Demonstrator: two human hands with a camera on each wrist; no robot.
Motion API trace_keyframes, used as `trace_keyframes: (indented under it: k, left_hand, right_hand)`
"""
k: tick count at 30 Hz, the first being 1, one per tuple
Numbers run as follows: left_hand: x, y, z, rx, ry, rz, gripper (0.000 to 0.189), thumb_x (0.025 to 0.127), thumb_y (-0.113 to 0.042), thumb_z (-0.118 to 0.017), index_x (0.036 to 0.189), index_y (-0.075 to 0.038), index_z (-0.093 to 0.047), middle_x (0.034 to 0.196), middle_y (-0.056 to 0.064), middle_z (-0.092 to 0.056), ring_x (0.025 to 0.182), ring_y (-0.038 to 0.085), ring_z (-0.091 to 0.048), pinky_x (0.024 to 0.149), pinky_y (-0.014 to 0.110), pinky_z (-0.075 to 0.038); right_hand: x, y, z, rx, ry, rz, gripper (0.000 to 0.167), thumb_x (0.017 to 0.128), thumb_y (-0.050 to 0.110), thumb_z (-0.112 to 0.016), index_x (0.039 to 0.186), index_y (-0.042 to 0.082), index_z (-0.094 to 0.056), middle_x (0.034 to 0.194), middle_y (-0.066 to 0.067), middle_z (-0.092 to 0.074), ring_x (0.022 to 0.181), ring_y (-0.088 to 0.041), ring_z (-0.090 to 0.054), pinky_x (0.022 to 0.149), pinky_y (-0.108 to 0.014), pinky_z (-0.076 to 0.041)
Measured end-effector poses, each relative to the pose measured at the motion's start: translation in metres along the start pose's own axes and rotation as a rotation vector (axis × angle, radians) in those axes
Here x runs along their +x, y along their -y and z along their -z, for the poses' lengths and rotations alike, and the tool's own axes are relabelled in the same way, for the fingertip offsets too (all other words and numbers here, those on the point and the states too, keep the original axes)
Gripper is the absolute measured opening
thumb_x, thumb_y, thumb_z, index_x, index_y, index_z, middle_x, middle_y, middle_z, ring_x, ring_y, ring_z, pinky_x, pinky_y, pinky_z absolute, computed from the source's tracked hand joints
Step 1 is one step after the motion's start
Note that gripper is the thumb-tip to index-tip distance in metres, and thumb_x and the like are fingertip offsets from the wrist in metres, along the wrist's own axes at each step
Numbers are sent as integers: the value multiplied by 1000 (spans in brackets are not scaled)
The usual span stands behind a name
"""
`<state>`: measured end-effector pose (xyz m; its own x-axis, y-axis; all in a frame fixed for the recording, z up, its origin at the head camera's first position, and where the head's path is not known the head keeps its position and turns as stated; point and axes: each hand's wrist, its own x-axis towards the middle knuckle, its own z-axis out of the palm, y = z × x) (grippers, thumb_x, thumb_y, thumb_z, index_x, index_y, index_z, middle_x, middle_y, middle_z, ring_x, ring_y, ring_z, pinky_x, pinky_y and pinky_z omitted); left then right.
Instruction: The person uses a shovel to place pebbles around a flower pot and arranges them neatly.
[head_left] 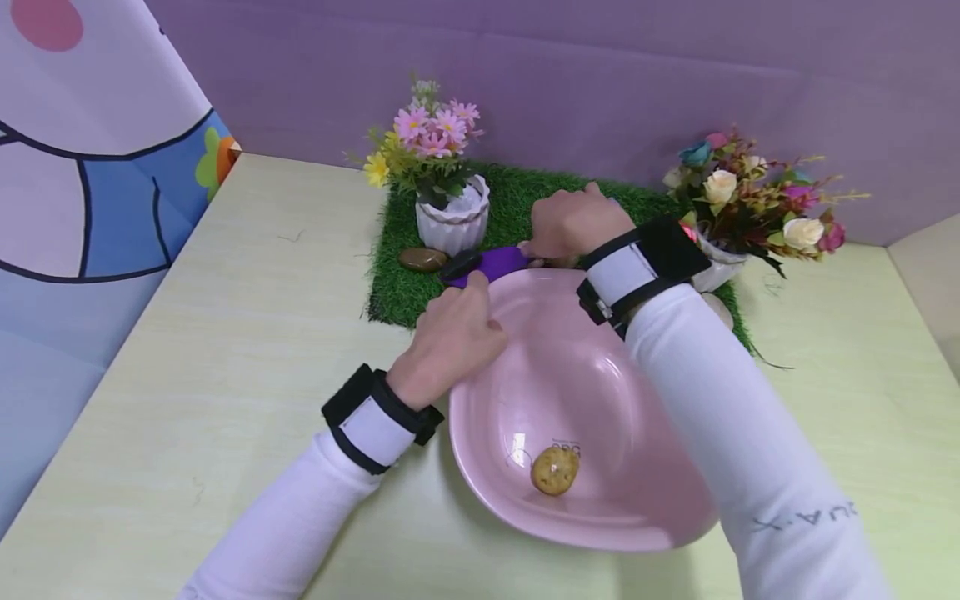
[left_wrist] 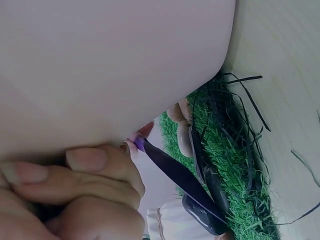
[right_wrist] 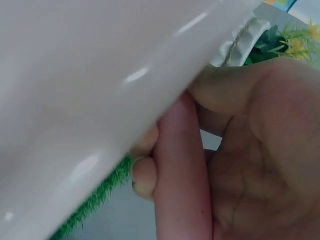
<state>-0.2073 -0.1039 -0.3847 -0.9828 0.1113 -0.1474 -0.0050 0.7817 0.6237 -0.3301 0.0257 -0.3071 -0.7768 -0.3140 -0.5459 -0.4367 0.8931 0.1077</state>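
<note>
A pink basin [head_left: 525, 375] stands in front of the person, with a potato [head_left: 555, 471] lying in it. At the basin's left far rim the left hand [head_left: 453, 337] grips the edge. In the left wrist view its fingers [left_wrist: 100, 185] are curled beside the basin's outer wall. The right hand [head_left: 577, 221] is just beyond the far rim, its fingertips pinching the near end of a flat purple blade-like thing [head_left: 501, 262]. This thing's other end reaches toward a black stone [head_left: 460, 265]; its exact kind is not clear. In the right wrist view the basin hides part of the fingers [right_wrist: 182, 170].
A green grass mat [head_left: 393, 292] lies behind the basin. On it stand a white pot [head_left: 452, 225] of pink and yellow flowers and a second flower pot [head_left: 720, 267] at right. A brown stone [head_left: 422, 259] sits near the left pot. A purple wall [head_left: 562, 83] rises behind.
</note>
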Motion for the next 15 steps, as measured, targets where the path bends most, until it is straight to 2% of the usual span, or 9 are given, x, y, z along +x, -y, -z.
trace_keyframes:
  k: [2, 4, 7, 9, 12, 15]
  left_hand:
    - [0, 1, 0, -3, -4, -3, 49, 91, -6, -57, 137, 9, -46, 92, 22, -63, 71, 31, -66, 53, 36, -55]
    - [0, 1, -1, -4, -8, -5, 47, 91, -6, -57, 134, 9, -47, 91, 21, -62, 69, 30, -66, 51, 35, -55]
    - [-1, 2, -1, -13, -12, -10, 47, 91, -5, -58, 134, 9, -47, 89, 21, -62, 67, 30, -66, 49, 33, -55]
    - [-1, 2, -1, -15, -13, -13, 45, 91, -5, -57, 134, 8, -47, 89, 21, -62, 67, 30, -66, 49, 33, -55]
    - [-1, 1, -1, -17, -16, -21, 44, 91, -4, -56, 133, 8, -48, 89, 21, -62, 67, 30, -66, 49, 34, -55]
    - [0, 1, -1, -13, -16, -18, 44, 91, -4, -56, 132, 8, -48, 88, 21, -62, 68, 30, -66, 50, 35, -55]
  right_hand:
    - [-4, -3, 2, -11, 4, -24, 43, 107, 42, -49, 80, 10, -59, 80, -4, -57, 106, -29, -60, 118, -56, -22]
    - [-9, -8, 5, -25, 9, -47, 39, 107, 42, -50, 88, 9, -62, 95, -8, -61, 117, -32, -54, 117, -56, -22]
    - [-16, -23, 10, -50, -1, -51, 37, 106, 41, -50, 96, 8, -64, 116, -16, -64, 123, -39, -50, 112, -57, -26]
    - [-22, -37, 13, -46, -2, -44, 39, 106, 41, -50, 103, 6, -67, 127, -19, -63, 127, -43, -48, 114, -60, -21]
    - [-30, -62, 14, 0, -4, -21, 45, 107, 41, -49, 118, 3, -71, 124, -19, -67, 126, -46, -51, 114, -67, -22]
    - [-36, -91, 11, 43, -5, 44, 49, 108, 38, -48, 128, -2, -68, 106, -15, -70, 112, -41, -60, 104, -67, -37]
